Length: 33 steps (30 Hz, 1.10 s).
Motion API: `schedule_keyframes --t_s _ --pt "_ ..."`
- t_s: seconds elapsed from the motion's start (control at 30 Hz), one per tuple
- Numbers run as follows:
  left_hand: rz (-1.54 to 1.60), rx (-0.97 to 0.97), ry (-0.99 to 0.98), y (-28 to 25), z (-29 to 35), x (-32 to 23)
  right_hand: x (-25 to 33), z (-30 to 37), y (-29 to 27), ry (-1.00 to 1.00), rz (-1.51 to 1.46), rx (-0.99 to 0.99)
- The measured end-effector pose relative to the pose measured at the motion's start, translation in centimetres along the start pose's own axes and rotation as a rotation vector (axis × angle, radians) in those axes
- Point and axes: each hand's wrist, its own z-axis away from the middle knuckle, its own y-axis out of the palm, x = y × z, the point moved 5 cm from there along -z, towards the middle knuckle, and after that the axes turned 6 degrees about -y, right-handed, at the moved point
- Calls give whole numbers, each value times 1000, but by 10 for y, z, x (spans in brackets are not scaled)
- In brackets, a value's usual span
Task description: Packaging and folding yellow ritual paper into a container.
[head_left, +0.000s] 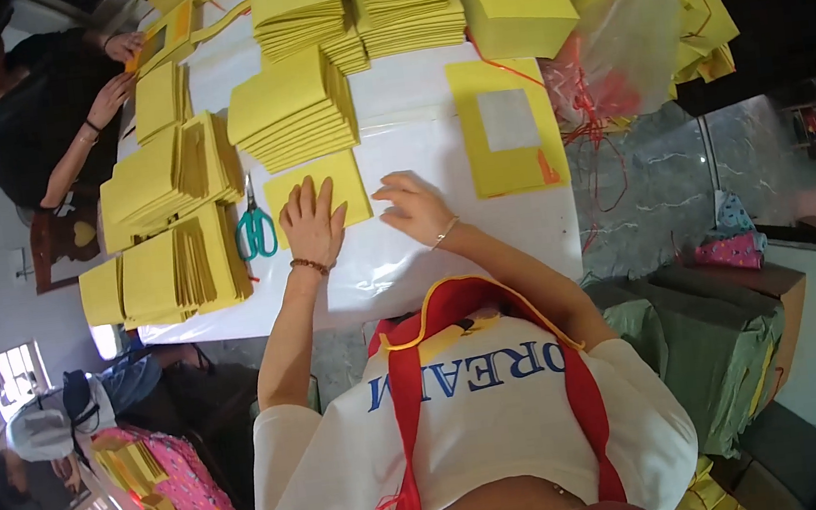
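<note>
My left hand (314, 223) lies flat, fingers spread, on a folded yellow paper bag (348, 183) on the white table. Just right of that bag, my right hand (416, 210) hovers over or rests on the tabletop. Its fingers are loosely bent and apart, with nothing visible in them. Scissors (254, 230) with teal handles lie left of my left hand, blades pointing away from me. A flat yellow bag (519, 170) with a pale window and an orange-red mark lies at the right of the table.
Stacks of folded yellow bags (296, 107) stand beyond my hands, with more bundles (163, 273) on the left. A clear plastic bag (630, 38) with red cords hangs by the right edge. At the far left, another person's hands (116, 92) work on a yellow piece.
</note>
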Motion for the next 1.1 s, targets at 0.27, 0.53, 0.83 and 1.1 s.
schedule_keyframes --t_s 0.27,0.53,0.83,1.1 --pt "73 77 -27 -21 -14 -3 -7 20 -32 165 -207 -23" --pt "265 89 151 -28 -13 -76 -37 51 -75 322 -313 -153" --pt "602 190 372 0 -19 -197 -68 61 -172 361 -438 -286" --pt "788 286 398 12 -61 -256 -127 54 -266 470 -530 -562"
